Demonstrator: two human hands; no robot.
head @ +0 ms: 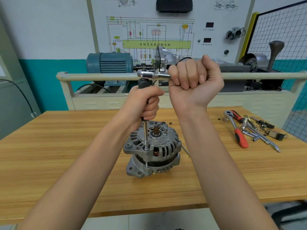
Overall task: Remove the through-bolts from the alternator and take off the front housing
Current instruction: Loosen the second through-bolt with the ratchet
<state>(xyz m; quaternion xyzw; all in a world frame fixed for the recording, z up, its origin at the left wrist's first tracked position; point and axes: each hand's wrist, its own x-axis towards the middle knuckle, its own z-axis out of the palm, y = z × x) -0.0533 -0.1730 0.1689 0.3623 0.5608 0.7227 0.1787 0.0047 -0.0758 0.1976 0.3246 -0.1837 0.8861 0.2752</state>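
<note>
A grey alternator (152, 151) stands upright on the wooden table (66, 155), shaft end up. A long extension bar (145, 133) rises straight from a through-bolt (146, 148) at the near rim of the front housing (167, 144). My left hand (146, 103) grips the bar's black handle partway up. On top sits a chrome ratchet head (146, 74). My right hand (194, 77) is fisted round the ratchet's handle, which points right. Another through-bolt shows at the right rim (179, 142).
At the table's right lie a red-handled ratchet (237, 130), sockets, bars and small dark parts (272, 134). A thin rod (185, 150) lies just right of the alternator. Behind the table stands a training rig with a blue motor (109, 63) and a rail (99, 76).
</note>
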